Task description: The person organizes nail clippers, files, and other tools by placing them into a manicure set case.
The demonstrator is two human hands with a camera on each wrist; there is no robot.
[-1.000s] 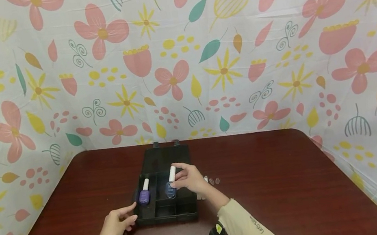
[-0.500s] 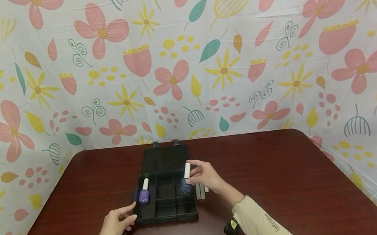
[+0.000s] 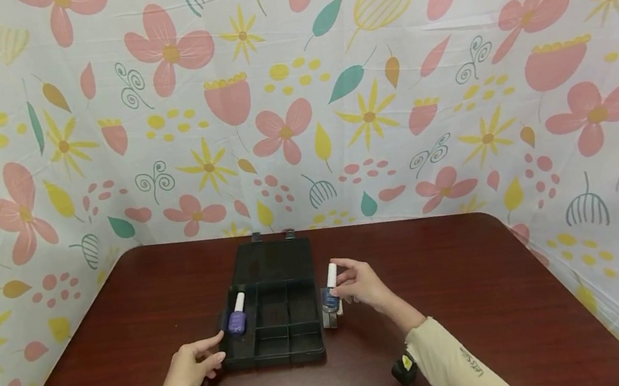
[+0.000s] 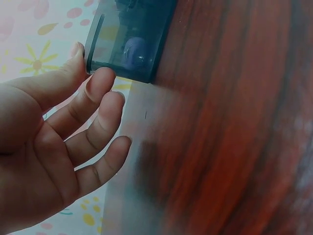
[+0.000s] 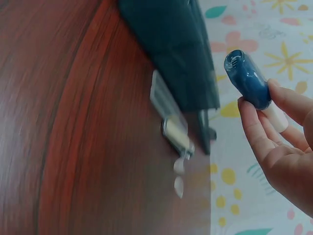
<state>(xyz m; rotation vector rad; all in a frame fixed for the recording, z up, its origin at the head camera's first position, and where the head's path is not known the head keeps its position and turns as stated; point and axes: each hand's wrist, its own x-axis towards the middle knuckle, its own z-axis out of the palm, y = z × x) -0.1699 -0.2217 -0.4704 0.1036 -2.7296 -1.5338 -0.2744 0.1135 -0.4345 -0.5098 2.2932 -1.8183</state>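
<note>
My right hand (image 3: 362, 284) pinches a dark blue nail polish bottle (image 3: 331, 299) with a white cap. The bottle is raised just right of the black compartment box (image 3: 275, 362); in the right wrist view the blue bottle (image 5: 248, 81) has its base turned toward the camera. My left hand (image 3: 189, 373) touches the box's left side. Up close in the left wrist view, loosely bent fingers (image 4: 110, 110) hang beside the box, two fingertips at its corner. A purple nail polish bottle (image 3: 237, 322) with a white cap leans in the box's left compartment.
The box's lid (image 3: 272, 261) lies open toward the back of the brown table (image 3: 455, 305). Right of the box, partly behind the blue bottle, lie small strips (image 3: 330, 322); the right wrist view shows several small pieces (image 5: 177, 136) there. A floral curtain (image 3: 339, 148) surrounds the table.
My right hand has moved the blue nail polish bottle rightward, from over the box's compartments to beyond its right edge. The left hand and the purple bottle have stayed in place.
</note>
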